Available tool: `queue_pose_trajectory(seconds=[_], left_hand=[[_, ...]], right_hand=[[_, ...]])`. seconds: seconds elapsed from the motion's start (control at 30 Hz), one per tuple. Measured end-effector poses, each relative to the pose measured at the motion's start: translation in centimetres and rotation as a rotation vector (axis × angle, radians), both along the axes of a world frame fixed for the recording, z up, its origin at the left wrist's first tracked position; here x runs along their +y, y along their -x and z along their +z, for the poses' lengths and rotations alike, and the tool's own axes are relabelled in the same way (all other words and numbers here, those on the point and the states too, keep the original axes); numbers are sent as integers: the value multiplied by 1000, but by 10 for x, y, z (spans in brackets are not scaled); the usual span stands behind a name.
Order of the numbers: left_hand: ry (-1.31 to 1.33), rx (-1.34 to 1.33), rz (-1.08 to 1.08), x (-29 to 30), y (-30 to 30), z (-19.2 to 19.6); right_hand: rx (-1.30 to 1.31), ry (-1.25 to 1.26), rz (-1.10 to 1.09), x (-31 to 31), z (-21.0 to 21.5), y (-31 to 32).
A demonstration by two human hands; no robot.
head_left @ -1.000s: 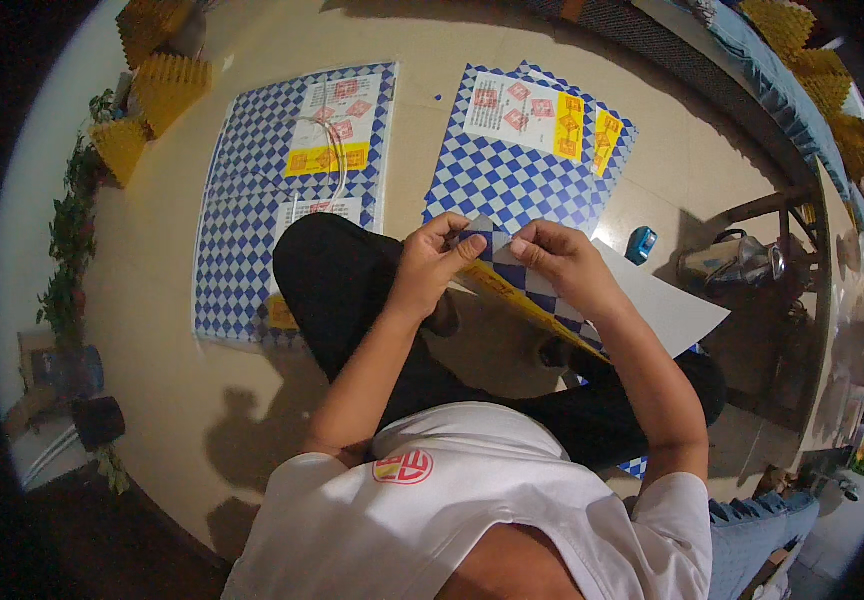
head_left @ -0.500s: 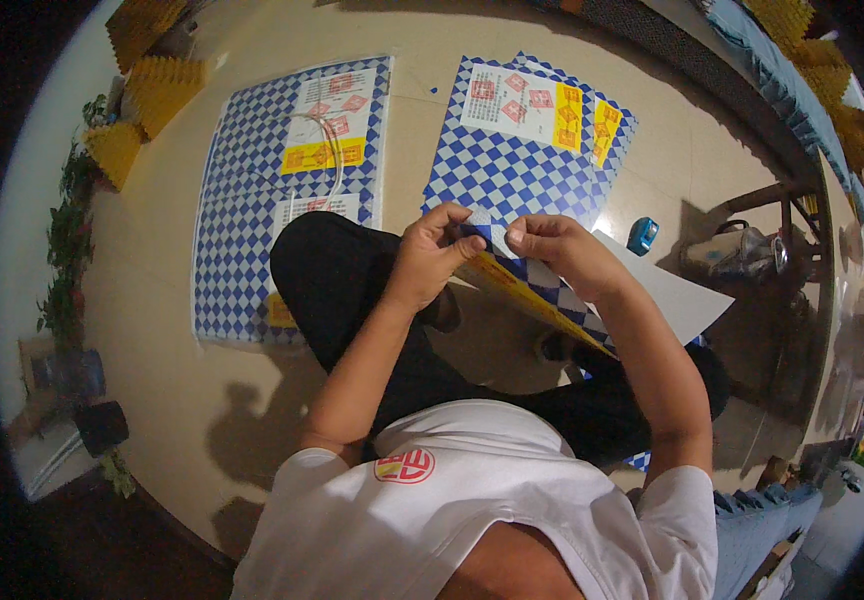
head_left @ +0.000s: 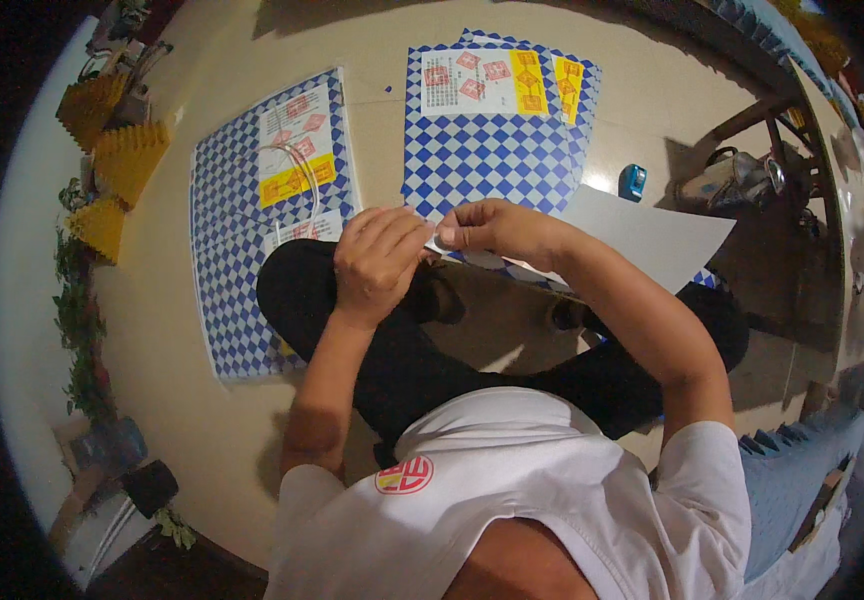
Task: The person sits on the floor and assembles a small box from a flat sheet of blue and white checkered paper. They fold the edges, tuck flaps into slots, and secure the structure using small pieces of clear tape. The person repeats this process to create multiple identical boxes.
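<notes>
I sit on the floor with my legs folded in dark trousers. My left hand (head_left: 377, 260) and my right hand (head_left: 497, 225) meet in front of me, both pinching the near corner of a large sheet (head_left: 652, 240). Its plain white side faces up and it fans out to my right over my knee. My fingertips cover the pinched corner, so I cannot see its shape.
Two blue-and-white chequered sheets with red and yellow panels lie on the floor, one to the left (head_left: 242, 250), one ahead (head_left: 492, 150). A small blue object (head_left: 633, 181) sits by a chair with a bag (head_left: 732, 180). Yellow folded paper pieces (head_left: 122, 160) line the left wall.
The sheet has swung from a steep tilt showing its yellow edge to lying flatter, white side up. Both hands stayed together at its corner.
</notes>
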State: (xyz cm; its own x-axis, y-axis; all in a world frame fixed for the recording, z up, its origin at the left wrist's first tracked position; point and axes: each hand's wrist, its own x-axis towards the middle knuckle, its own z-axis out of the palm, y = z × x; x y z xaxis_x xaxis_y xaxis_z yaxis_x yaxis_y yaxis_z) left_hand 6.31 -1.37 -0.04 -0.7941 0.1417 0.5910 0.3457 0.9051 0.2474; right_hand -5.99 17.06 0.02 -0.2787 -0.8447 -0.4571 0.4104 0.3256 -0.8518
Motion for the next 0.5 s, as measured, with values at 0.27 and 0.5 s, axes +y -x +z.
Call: queue_pose_trajectory(seconds=[0.27, 0.5], left_hand=[[-114, -46, 164, -20, -15, -11], [13, -139, 108, -13, -14, -2]], right_hand=[[547, -59, 73, 99, 16, 12], [462, -293, 61, 111, 12, 23]])
